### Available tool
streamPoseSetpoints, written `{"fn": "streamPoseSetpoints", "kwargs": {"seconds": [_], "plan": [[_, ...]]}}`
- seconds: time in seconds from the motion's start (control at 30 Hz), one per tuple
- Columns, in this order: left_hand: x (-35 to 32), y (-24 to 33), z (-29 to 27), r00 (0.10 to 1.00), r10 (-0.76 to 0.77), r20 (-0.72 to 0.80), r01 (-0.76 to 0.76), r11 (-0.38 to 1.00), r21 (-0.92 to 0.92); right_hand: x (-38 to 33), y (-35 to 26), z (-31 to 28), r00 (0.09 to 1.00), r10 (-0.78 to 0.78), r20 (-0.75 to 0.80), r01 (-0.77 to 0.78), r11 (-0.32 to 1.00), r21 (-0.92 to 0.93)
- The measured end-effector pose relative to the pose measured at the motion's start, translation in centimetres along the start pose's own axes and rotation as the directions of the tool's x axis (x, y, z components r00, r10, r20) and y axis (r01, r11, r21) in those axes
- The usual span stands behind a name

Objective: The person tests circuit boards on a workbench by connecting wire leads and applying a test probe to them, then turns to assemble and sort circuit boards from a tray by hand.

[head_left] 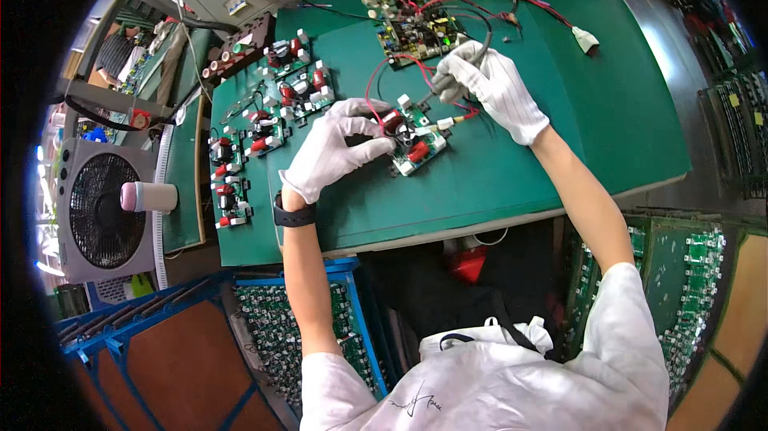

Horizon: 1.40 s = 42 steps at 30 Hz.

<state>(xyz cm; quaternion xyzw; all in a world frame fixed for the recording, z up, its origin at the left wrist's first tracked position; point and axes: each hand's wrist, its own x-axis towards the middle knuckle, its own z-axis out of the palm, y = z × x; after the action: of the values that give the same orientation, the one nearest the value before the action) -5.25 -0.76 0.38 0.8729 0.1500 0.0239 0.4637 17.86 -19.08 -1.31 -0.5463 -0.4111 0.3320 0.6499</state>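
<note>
A small green circuit board (436,143) with red and white parts lies on the green work surface in front of me. My left hand (340,147), in a white striped glove, grips its left edge between thumb and fingers. My right hand (496,87), gloved the same way, is pinched just above the board's far right side. A dark lead (486,29) runs into its fingers; their tips hide the lead's end. Red wires (416,57) join the small board's area to a larger, crowded circuit board (412,19) lying beyond it.
Several similar small boards (296,93) lie at the left of the table (512,183). A red cable bundle with a white connector (586,40) lies far right. A fan (108,207) and a pink-lidded cup (148,196) stand left. Racks of boards (292,335) flank me below the table.
</note>
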Motion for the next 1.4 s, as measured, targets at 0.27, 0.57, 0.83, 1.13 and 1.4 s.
{"fn": "streamPoseSetpoints", "kwargs": {"seconds": [0.27,0.57,0.83,1.13,1.4], "plan": [[0.0,-0.1,-0.1,0.997,0.076,0.002,-0.075,0.986,0.146,0.7,-0.7,-0.8,0.985,0.083,-0.151,-0.073,0.995,0.070],[-0.2,0.3,0.1,0.999,0.033,-0.034,-0.031,0.998,0.060,0.0,0.1,0.2,0.989,0.062,0.136,-0.043,0.989,-0.142],[-0.3,-0.1,-0.4,0.967,0.252,-0.018,-0.242,0.943,0.227,0.0,0.8,-0.9,0.927,-0.228,0.297,0.360,0.761,-0.540],[-0.6,0.3,-0.2,0.982,0.186,-0.030,-0.180,0.974,0.136,-0.2,0.6,-0.3,0.988,-0.009,0.152,0.051,0.961,-0.272],[-0.2,-0.8,0.1,0.973,0.223,-0.065,-0.213,0.967,0.138,0.1,0.0,-1.2,0.999,0.012,-0.047,-0.017,0.995,-0.103]]}}
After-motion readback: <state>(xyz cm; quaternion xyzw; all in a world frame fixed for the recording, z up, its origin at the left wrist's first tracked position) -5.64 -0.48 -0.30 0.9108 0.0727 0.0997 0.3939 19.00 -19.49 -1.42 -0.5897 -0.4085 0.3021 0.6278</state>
